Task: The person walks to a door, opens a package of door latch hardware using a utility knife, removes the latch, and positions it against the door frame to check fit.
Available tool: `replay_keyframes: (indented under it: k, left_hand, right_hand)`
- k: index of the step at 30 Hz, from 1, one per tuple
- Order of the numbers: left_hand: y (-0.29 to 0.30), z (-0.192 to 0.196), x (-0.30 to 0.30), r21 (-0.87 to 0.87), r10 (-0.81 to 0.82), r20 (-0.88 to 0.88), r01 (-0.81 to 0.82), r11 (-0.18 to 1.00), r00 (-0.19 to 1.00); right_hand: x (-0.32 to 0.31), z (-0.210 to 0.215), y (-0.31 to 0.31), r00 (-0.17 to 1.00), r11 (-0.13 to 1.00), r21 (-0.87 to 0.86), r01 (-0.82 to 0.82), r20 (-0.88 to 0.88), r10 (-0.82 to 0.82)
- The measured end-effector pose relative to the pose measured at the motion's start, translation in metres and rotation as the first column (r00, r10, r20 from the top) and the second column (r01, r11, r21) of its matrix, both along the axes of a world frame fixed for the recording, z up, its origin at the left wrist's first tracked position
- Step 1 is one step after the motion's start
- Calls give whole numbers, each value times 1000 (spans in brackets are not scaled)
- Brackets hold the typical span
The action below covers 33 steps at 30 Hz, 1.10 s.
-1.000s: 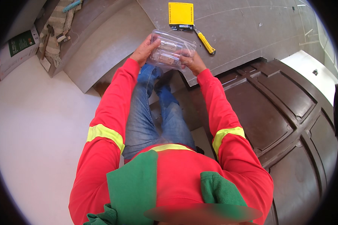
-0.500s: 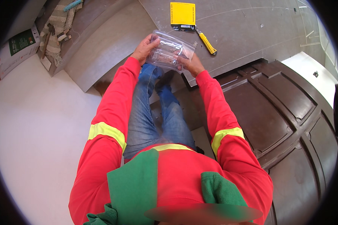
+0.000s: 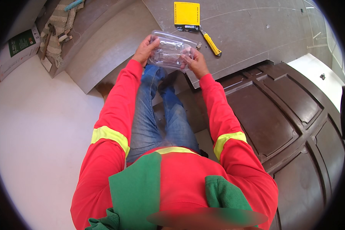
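Observation:
A clear plastic blister package (image 3: 168,49) is held up in front of me between both hands. My left hand (image 3: 145,49) grips its left end, thumb on top. At the opposite end, my right hand (image 3: 195,61) pinches the plastic, its fingers showing partly through it. Whether anything lies inside the package I cannot make out. Just beyond it, on the grey surface, lie a yellow and black card (image 3: 187,15) and a yellow utility knife (image 3: 211,44). A small metallic piece (image 3: 198,45) is beside the package's right edge.
The grey countertop (image 3: 241,30) stretches away ahead. To the right is a dark brown panelled door (image 3: 260,115). At far left stand a cardboard box (image 3: 17,53) and a ledge bearing a striped cloth (image 3: 63,19) and a hammer (image 3: 49,38).
The package has turned slightly and shifted a little left. My right hand's fingers have moved up along its right end.

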<state>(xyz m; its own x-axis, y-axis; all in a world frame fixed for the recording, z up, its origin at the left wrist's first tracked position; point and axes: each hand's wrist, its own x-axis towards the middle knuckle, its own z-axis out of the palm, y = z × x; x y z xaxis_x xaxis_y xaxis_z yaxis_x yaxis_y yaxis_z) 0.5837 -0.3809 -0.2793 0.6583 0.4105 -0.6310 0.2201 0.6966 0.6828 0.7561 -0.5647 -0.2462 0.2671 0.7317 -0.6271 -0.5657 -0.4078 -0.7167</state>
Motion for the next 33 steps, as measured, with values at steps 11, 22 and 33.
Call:
replay_keyframes:
  k: [11,22,33]
  left_hand:
    - [0,-13,-8,-92,156,-72,-162,982,985]
    - [-5,-21,28,5,160,-107,-161,987,981]
    - [-8,-30,-5,67,450,-150,-445,893,880]
  right_hand:
    - [0,-19,0,907,962,134,239,324,-270]
    - [-8,-26,1,778,818,-32,575,330,-534]
    - [16,-103,-63,712,650,-303,697,401,-576]
